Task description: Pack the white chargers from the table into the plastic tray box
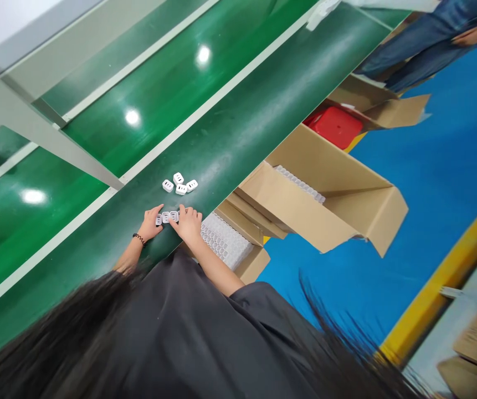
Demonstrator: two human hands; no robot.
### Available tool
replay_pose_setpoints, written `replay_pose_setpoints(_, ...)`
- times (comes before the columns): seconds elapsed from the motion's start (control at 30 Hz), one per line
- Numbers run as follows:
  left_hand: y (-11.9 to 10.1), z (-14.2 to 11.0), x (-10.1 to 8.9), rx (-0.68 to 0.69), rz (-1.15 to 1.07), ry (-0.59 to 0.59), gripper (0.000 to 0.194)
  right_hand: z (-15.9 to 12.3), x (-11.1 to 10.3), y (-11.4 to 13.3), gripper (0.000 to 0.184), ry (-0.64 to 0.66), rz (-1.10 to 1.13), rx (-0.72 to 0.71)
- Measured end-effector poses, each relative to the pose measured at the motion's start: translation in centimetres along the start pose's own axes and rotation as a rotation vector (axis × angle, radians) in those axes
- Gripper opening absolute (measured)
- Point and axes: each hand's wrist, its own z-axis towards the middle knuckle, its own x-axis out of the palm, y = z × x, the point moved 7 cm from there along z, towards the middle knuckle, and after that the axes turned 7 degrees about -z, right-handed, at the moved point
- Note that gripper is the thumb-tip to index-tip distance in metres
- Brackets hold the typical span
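Observation:
A row of small white charger plugs (169,216) with dark port slots lies on the green work surface (221,149), lined up between my two hands. My left hand (150,223), with a dark coiled band at the wrist, holds the left end of the row between thumb and fingers. At the other end my right hand (188,224) has its thumb on the near side and its fingers over the far side, hiding the last plugs. Just beyond the row sits a loose cluster of several more white plugs (181,189), slots facing up.
To the right, below the surface's edge, stands an open carton (221,235) filled with clear celled trays. Another open carton (325,183) holds similar trays. Farther along are a red container (338,127) and a person's legs (425,41). A grey post (67,147) rises at left.

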Motion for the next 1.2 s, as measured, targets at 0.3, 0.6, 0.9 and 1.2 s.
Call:
replay_pose_setpoints(0.3,-0.1,-1.3,1.2,-0.067,0.035,-0.053,0.041,0.4,1.4,0.6,0.09,0.026,0.061,0.03)
replay_pose_setpoints(0.6,-0.6,-2.6,2.4,-0.114,0.042,-0.139,0.042,0.8,2.4,1.5,0.094,0.019,0.068,0.034)
replay_pose_setpoints(0.9,-2.9,-3.4,1.3,0.096,-0.239,-0.101,0.071,-0.5,0.4,-5.2,0.105,-0.063,0.652,0.016)
replay_pose_setpoints(1.2,-5.0,2.8,3.4,0.092,-0.11,-0.089,0.05,-7.9,-1.9,-16.1,0.075,-0.154,1.755,0.259)
